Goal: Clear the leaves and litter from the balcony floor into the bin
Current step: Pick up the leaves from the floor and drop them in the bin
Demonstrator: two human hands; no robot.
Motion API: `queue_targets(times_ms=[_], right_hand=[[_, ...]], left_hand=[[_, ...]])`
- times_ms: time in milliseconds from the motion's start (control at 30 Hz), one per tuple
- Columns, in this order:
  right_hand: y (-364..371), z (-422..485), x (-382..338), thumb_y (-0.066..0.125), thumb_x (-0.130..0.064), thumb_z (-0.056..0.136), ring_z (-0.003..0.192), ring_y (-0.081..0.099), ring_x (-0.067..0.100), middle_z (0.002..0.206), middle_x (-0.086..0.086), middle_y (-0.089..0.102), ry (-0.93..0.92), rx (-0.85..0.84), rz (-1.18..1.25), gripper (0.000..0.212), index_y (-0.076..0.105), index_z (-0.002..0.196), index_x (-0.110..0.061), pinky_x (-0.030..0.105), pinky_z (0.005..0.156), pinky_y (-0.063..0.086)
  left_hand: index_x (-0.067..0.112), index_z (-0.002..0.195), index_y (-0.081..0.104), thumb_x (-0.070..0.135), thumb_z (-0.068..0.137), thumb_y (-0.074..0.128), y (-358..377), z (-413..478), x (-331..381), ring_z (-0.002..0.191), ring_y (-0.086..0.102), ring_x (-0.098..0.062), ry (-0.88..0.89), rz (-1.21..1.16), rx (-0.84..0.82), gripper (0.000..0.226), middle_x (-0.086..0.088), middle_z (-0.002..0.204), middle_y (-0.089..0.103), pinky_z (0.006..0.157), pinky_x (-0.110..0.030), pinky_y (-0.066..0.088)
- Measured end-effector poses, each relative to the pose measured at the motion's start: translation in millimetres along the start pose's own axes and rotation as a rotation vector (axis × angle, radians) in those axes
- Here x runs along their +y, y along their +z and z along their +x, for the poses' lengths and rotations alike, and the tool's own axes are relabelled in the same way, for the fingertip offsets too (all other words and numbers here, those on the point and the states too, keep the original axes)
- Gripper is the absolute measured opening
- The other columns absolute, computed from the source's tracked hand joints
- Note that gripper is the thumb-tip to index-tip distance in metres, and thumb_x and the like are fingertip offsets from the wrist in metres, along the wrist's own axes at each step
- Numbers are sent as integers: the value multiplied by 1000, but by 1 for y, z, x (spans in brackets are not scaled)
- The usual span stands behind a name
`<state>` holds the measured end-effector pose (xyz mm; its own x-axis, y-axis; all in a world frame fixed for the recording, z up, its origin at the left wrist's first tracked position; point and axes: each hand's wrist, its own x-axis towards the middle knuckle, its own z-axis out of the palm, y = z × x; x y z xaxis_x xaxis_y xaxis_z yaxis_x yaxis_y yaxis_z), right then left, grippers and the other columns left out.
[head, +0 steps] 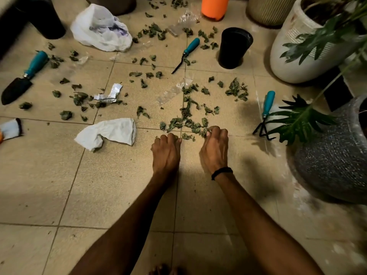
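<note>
Crumpled green leaves [186,116] lie scattered over the beige tiled floor, thickest just beyond my hands. My left hand [166,151] is down on the tiles with fingers curled over a few leaves at its tips. My right hand [215,147] has its fingers curled round a small clump of leaves at the near edge of the pile. Litter lies around: a crumpled white paper [111,133] left of my hands, a torn receipt [109,94], a white plastic bag [101,28] and clear plastic scraps [170,94]. An empty black pot [234,47] stands at the back right.
Teal-handled tools lie about: a trowel [23,76] at left, a weeder [186,54] in the middle, a hand rake [265,114] at right. Large planters [297,46] and a speckled grey pot [327,161] line the right side. An orange container [214,6] stands at the back.
</note>
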<state>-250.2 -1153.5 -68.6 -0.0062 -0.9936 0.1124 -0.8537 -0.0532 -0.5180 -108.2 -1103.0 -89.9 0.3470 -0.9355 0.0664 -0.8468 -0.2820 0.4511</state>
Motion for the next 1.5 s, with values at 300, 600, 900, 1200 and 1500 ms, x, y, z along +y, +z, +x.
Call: queue_targets(times_ms=[300,600,900,1200,1500], right_hand=[[31,14,-9,47,-46,99,99,47,27,112,13,52,-134,-3,-211,38,55,117,-14,37,82,45],[22,7,6,55,-22,96,89,50,22,107,11,51,-10,45,56,21,55,111,-8,34,72,47],[25,19,12,40,-62,95,118,42,26,130,10,46,-16,120,-137,56,51,130,-20,44,98,35],[30,34,8,48,-42,99,99,46,24,109,6,52,-262,4,-132,28,59,110,-19,42,84,46],[27,19,2,44,-46,102,67,60,27,76,6,65,-149,93,-162,45,66,82,-11,33,55,48]], left_hand=[[22,90,40,26,104,42,-25,3,-11,67,53,-22,-135,-455,164,15,-1,76,54,55,-43,43],[21,138,43,41,99,44,-3,38,2,122,40,-33,51,73,63,44,-15,139,41,98,-46,36],[21,119,54,45,103,40,9,37,-1,116,43,-27,61,113,94,32,-7,128,50,93,-41,36],[8,96,53,19,101,52,3,32,-3,76,47,-28,78,-81,126,12,-13,85,53,69,-42,40],[9,84,54,14,100,51,-20,27,-9,71,51,-27,28,-171,41,17,-9,76,55,62,-32,29]])
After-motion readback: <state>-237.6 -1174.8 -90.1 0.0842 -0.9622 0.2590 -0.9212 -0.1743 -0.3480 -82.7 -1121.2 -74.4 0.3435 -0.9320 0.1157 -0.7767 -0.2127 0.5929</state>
